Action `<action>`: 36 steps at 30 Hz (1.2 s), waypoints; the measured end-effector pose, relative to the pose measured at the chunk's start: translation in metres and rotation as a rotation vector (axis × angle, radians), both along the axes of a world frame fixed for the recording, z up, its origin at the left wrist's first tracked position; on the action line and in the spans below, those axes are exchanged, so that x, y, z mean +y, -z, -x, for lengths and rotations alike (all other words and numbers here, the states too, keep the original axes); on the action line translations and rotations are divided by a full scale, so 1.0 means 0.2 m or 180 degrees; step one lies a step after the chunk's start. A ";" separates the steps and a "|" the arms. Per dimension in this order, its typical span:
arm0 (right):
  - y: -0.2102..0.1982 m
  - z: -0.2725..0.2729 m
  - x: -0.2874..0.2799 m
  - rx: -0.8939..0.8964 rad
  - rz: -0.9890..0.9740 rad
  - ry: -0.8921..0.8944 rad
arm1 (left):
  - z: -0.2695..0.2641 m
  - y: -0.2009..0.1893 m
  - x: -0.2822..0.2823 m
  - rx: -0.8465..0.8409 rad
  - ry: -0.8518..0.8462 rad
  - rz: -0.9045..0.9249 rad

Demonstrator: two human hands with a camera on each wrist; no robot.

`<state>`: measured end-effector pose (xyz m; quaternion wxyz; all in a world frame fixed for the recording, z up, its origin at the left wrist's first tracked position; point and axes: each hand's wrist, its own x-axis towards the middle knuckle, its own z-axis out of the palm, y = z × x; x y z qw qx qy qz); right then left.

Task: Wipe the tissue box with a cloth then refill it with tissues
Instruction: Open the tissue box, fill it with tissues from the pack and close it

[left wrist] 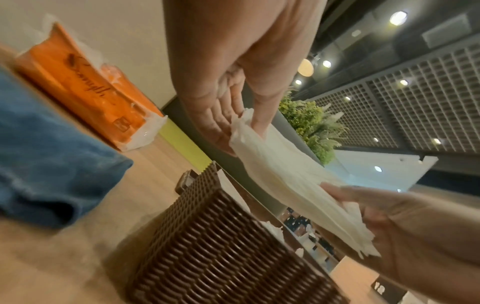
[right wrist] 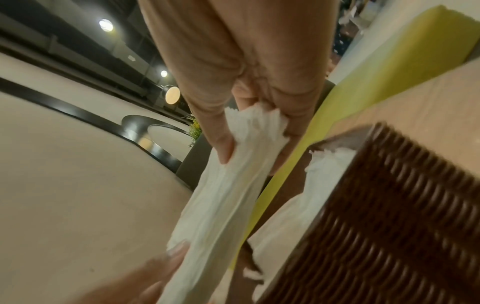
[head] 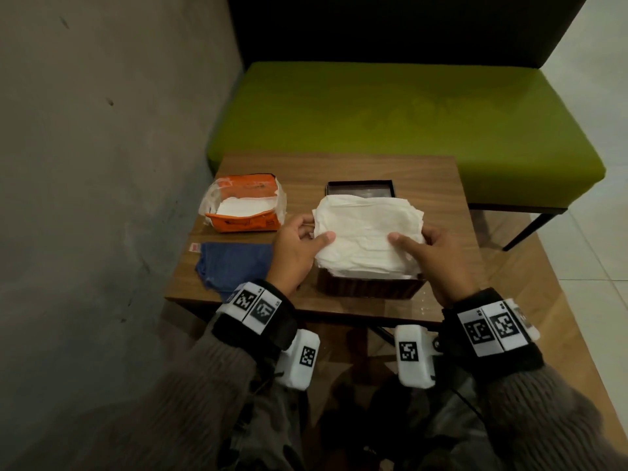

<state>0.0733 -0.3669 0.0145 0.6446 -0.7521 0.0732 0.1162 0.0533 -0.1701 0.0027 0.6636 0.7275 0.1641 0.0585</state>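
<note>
A thick stack of white tissues hangs just above the open dark ribbed tissue box on the wooden table. My left hand pinches the stack's left edge, thumb on top. My right hand pinches its right edge the same way. In the left wrist view the stack slopes over the box, held at both ends. The right wrist view shows the fingers gripping the stack beside the box, where some tissues lie inside. The blue cloth lies folded at the table's left front.
An opened orange tissue pack with white tissues inside sits at the table's back left. The box's dark lid lies behind the box. A green bench stands beyond the table, and a grey wall runs along the left.
</note>
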 end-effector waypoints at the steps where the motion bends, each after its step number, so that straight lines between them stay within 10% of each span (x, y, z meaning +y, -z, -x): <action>1: 0.01 -0.02 -0.02 -0.0083 0.0186 0.0047 | -0.03 0.01 -0.01 -0.0037 0.0013 -0.0204; 14: 0.11 -0.03 -0.02 -0.0946 0.3424 -0.0756 | -0.08 0.10 -0.05 0.0243 0.0467 -0.2977; 18: 0.09 0.02 0.08 -0.1245 0.3413 -0.1110 | -0.07 0.09 -0.09 -0.0473 0.0904 -0.3253; 25: 0.11 -0.01 0.14 -0.0415 0.3475 -0.1839 | -0.06 0.18 -0.07 -0.0166 0.1669 -0.3929; 32: 0.14 0.03 0.16 -0.0385 0.3395 -0.2220 | -0.23 0.08 0.31 -0.0415 0.0285 -0.2702; 36: 0.15 0.01 0.16 -0.0157 0.3354 -0.2399 | -0.42 0.08 0.69 0.0657 0.0384 -0.3418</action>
